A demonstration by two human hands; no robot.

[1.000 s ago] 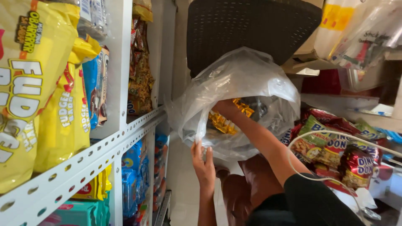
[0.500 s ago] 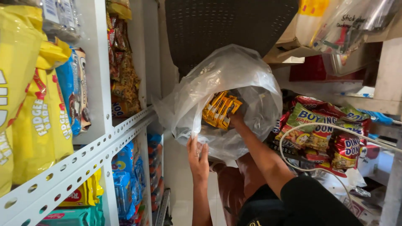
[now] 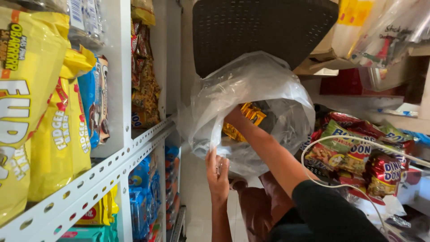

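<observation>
Several yellow snack bags (image 3: 31,116) hang in a crowded row at the far left, in front of a white perforated metal shelf (image 3: 107,172) whose rail slopes down toward the near corner; just to their right, blue snack packs (image 3: 92,105) sit in the same bay, and beyond the white upright brown and gold packets (image 3: 145,85) are stacked against the wall; under the shelf rail, blue wrapped packs (image 3: 145,192) fill the lower level; moving on toward the middle, the left hand (image 3: 218,172) is raised with its fingers curled around the lower rim of a clear plastic bag (image 3: 251,89), pinching the film so the mouth stays open toward the person; the bag balloons up in front of a dark mesh basket (image 3: 264,31) that fills the top centre; the right hand (image 3: 234,117) is pushed deep inside the bag, the forearm passing through the opening, and it is closed on the gold-wrapped snack packs (image 3: 246,118), which lie inside the bag against its near wall, though the film blurs the exact set of the fingers; a black sleeve (image 3: 331,215) covers the right arm near the bottom edge; a white cable (image 3: 331,142) loops across just right of the bag; further right, red and green noodle packets (image 3: 358,157) lie heaped in a pile, and above them more clear bags with yellow goods (image 3: 380,27) hang in the upper corner.
</observation>
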